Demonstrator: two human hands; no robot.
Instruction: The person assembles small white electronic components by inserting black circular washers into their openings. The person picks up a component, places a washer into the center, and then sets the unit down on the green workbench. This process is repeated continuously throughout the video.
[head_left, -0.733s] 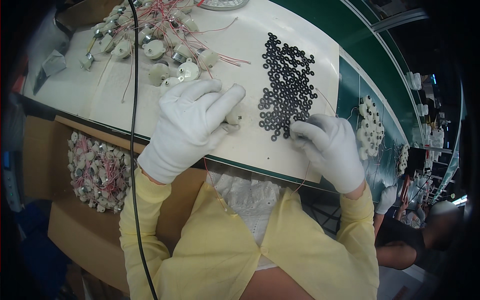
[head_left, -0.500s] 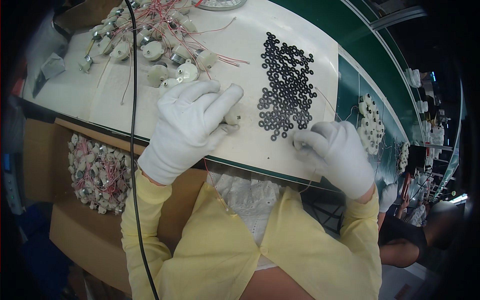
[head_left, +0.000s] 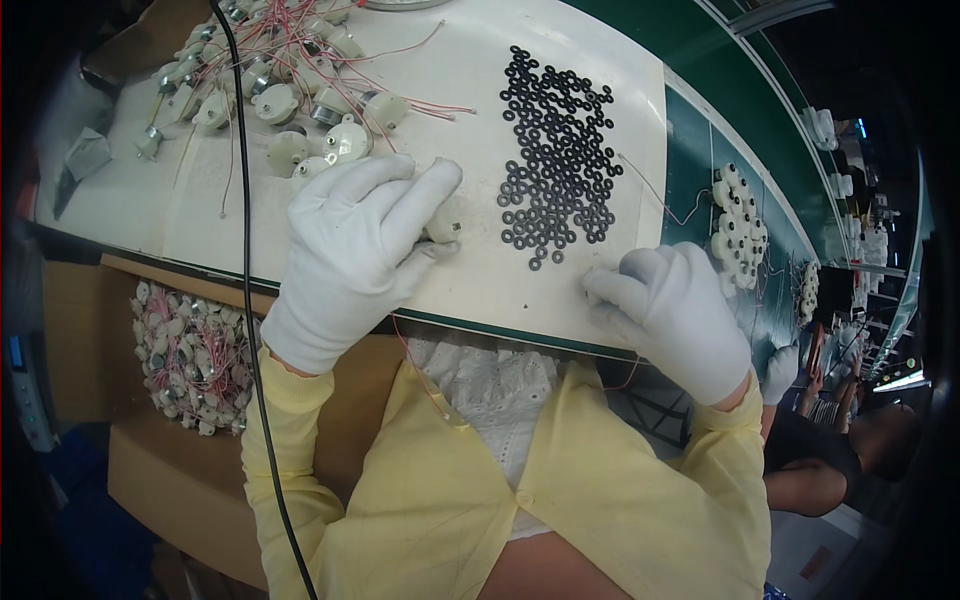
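My left hand (head_left: 345, 245), in a white glove, grips a small white-capped motor (head_left: 443, 226) between thumb and fingers, just over the white tabletop (head_left: 470, 290). Part of the motor is hidden by the fingers. A reddish wire hangs past the table's front edge below this hand. To the right, my right hand (head_left: 675, 315), also gloved, is closed in a pinch above the table near its front edge. Whatever sits between its fingertips is too small or hidden to name. Many black rings (head_left: 560, 160) lie in a flat patch beyond and between the hands.
Loose motors with red and white wires (head_left: 270, 100) are heaped at the back left. A cardboard box (head_left: 190, 470) below the table's left side holds more motors (head_left: 195, 360). A black cable (head_left: 247, 240) hangs across the left. White parts with black rings (head_left: 738, 228) stand on the green surface at right.
The whole view has shifted a little. My right hand has drawn slightly away from the black rings, toward me, and is less blurred. My left hand keeps its grip on the motor.
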